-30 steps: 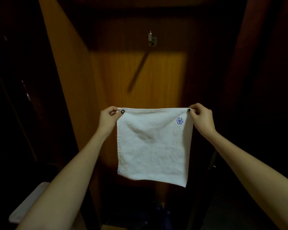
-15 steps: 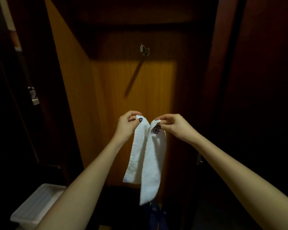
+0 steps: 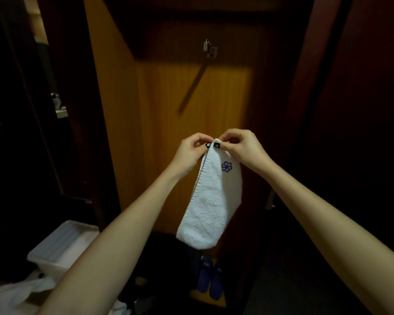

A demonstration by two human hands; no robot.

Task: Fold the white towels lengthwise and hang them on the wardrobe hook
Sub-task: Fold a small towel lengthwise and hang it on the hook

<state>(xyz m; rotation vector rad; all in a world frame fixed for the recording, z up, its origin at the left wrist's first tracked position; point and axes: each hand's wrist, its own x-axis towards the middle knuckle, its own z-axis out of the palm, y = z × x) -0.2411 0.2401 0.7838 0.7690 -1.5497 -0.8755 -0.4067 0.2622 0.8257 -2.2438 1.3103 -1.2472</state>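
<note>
Moved: the left hand (image 3: 188,153) and right hand (image 3: 243,148) have come together since half a second ago. The top corners of the towel (image 3: 210,201), then a little apart with two flaps hanging, now meet, so it hangs as one strip. A second ago it was spread flat between hands held wide.
Towel: white and folded in half lengthwise, it hangs down from the fingertips in the air before the wardrobe panel (image 3: 168,98). It is below the hook (image 3: 209,48) and not touching it. A blue logo (image 3: 227,166) faces the camera near the top, a stitched edge runs down the left side, and the bottom end looks rounded.
Left hand: pinches the top corner from the left between thumb and forefinger, a dark nail showing.
Right hand: pinches the same top from the right, its fingertips touching the left hand's.
Hook: metal, on the panel above the hands and well apart from them; its shadow slants down to the left.
Floor: a white bin (image 3: 55,248) sits at lower left with white cloth (image 3: 16,292) beside it, and blue slippers (image 3: 210,283) lie beneath the towel.
</note>
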